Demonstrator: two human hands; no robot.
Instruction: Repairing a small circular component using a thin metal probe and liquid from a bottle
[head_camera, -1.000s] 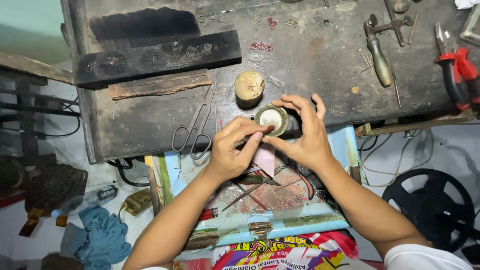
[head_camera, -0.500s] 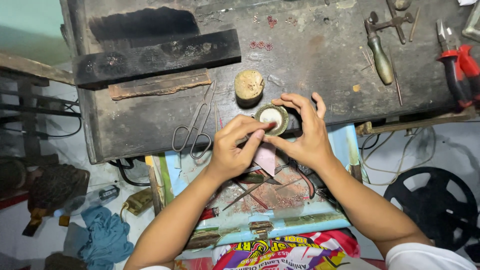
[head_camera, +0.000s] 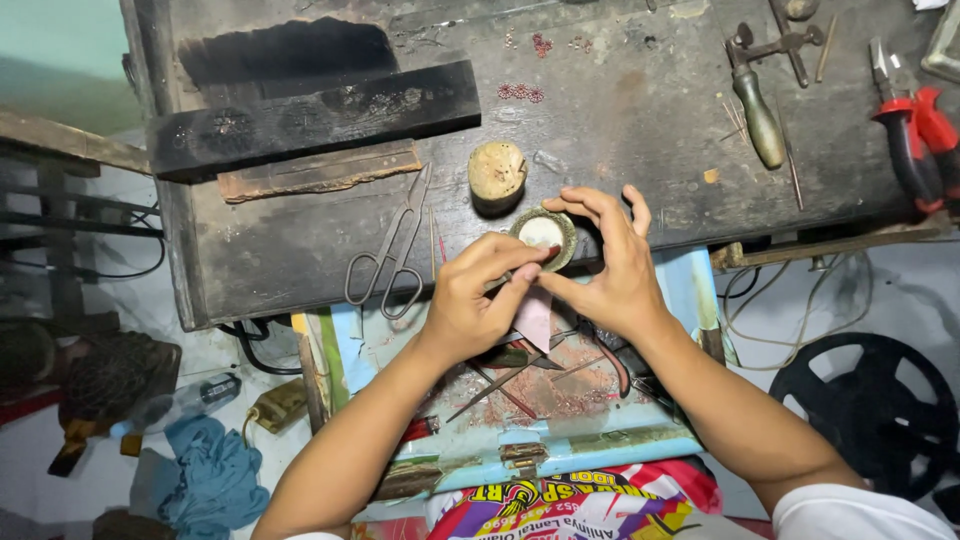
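My right hand (head_camera: 610, 275) hides the round ring-edged piece's (head_camera: 543, 232) far side; it faces up, no long axis, at the workbench (head_camera: 620, 120) edge. My left hand (head_camera: 480, 300) pinches something too small to identify.

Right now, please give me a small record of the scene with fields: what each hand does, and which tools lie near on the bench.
left hand: left hand, fingers pinching at the edge of the round object
right hand: right hand, fingers curled around the round object
held thing: small round object with pale centre, at the bench's front edge
surface: dark worn workbench
near tools: scissors left of the hands; wooden stump just behind
far tools: red-handled pliers; wooden-handled tool
below hands: light blue tray
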